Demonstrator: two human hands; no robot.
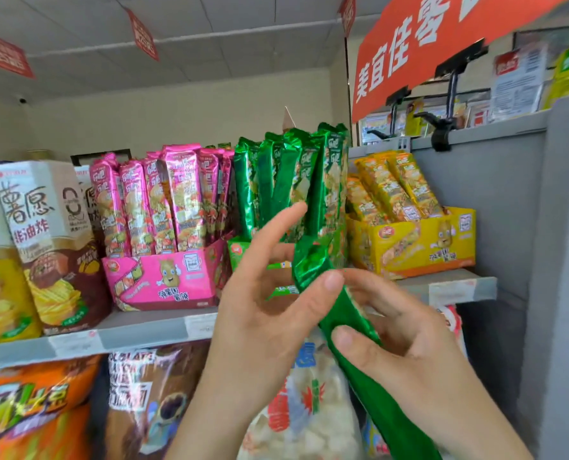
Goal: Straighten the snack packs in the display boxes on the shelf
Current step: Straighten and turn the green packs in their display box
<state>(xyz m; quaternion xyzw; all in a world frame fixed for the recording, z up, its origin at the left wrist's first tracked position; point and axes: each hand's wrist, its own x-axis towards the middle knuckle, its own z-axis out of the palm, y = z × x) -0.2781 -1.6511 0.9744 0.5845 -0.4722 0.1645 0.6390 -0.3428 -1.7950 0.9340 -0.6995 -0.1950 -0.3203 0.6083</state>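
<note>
Pinching a green pack (344, 312) w/ our right hand (419, 353), left hand (260, 293) spread open, thumb touching it; pushing hard cd tip green box (241, 251) off shelf (144, 333) edge.

The left hand (263, 303) and right hand (416, 346) are bare, with short, plain nails, and both forearms (482, 423) look uncovered as far as they can be seen.

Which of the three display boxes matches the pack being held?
The green display box, midway between the pink box and the yellow box; the pack in the right hand is the same green.
</note>
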